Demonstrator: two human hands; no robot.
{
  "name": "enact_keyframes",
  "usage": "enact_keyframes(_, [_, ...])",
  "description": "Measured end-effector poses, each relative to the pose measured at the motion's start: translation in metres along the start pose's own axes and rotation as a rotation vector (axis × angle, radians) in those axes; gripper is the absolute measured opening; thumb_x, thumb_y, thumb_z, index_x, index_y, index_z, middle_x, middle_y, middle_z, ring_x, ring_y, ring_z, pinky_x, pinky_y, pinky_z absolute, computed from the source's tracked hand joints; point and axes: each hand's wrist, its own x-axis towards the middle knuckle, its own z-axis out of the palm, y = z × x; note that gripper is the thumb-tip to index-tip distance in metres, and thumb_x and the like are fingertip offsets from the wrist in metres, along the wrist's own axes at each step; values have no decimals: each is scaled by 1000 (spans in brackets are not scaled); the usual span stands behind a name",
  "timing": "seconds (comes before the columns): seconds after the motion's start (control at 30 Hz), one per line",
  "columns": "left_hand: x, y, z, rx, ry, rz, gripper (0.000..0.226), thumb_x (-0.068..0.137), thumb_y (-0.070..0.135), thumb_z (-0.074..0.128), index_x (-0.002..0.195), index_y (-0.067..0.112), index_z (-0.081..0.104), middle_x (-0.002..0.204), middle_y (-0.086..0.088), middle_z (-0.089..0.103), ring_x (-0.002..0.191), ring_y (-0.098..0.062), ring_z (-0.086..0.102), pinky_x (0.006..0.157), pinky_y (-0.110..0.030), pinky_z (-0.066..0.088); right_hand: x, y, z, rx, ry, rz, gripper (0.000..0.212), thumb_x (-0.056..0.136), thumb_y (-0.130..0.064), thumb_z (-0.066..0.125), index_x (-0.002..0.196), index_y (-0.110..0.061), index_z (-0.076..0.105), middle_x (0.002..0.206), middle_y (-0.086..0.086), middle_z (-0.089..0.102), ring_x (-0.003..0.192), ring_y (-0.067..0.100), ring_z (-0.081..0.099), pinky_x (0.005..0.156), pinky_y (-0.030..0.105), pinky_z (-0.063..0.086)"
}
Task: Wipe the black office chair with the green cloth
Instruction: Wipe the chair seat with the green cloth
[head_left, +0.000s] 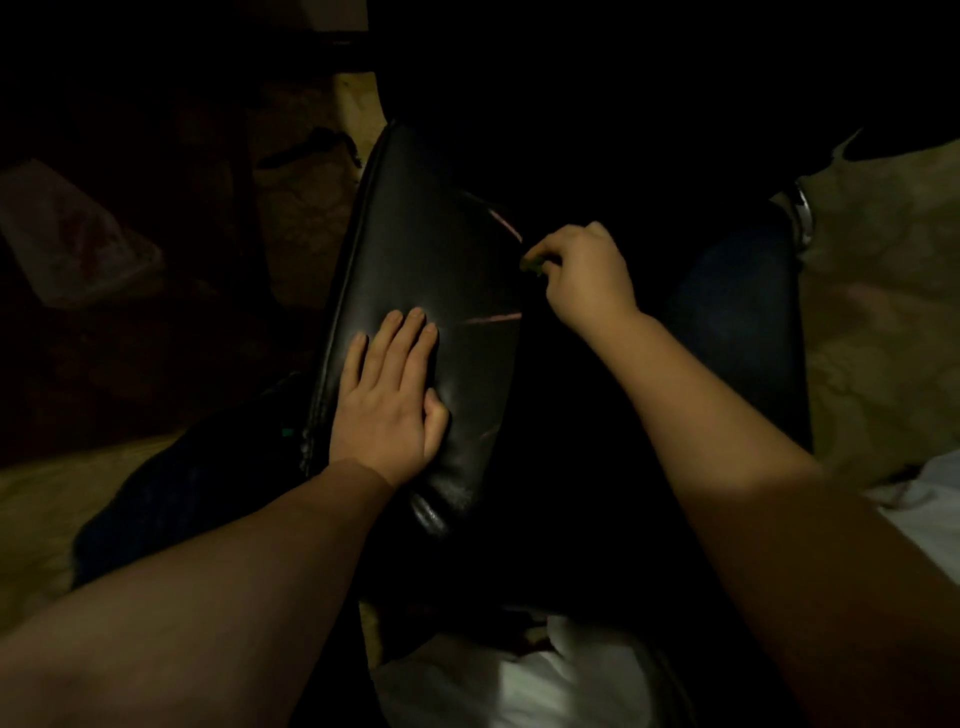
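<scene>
On black office chair (415, 249), left fingers (410, 338) flat, together — right fingers (551, 253) pinching, seemingly, green cloth (532, 266)

Black office chair (415, 270): glossy leather pad, scratched, tilted. Green cloth (532, 265): small bit visible at pad's right edge.

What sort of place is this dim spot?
Probably a dimly lit room in a home or office; I cannot tell which. A padded black leather office chair fills the middle, pale patterned flooring lies around it, and what looks like a clear plastic bag sits at left.
</scene>
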Motion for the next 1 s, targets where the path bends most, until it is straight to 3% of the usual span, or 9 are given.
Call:
enact_keyframes(0.47, [-1, 0, -3, -39, -33, -10, 61, 86, 32, 37, 142, 8, 47, 153, -10, 39, 145, -24, 29, 120, -44, 13, -164, -16, 10, 145, -135, -72, 30, 89, 1, 53, 100, -17, 74, 108, -2, 68, 104, 20, 51, 92, 37, 44])
enact_keyframes(0.73, [-3, 5, -12, -82, -51, -26, 60, 86, 31, 35, 138, 6, 50, 151, -12, 42, 143, -27, 33, 120, -46, 17, -245, -36, 28, 192, -192, -110, 32, 78, 2, 55, 93, -21, 72, 99, -4, 67, 100, 21, 51, 88, 38, 44])
enact_keyframes(0.93, [-4, 0, -22, -237, -10, -42, 40, 91, 12, 53, 129, 1, 59, 143, -16, 50, 137, -32, 42, 118, -43, 26, -261, -49, 34, 316, -370, -106, 26, 89, -10, 53, 101, -24, 72, 104, -5, 65, 102, 17, 50, 90, 29, 45])
enact_keyframes(1.0, [-4, -2, -26, -309, 34, -119, 34, 91, 7, 56, 124, -1, 61, 140, -16, 53, 133, -33, 45, 113, -41, 33, -262, -53, 31, 372, -315, -51, 24, 90, -13, 54, 104, -25, 71, 103, -2, 65, 102, 18, 53, 87, 31, 46])
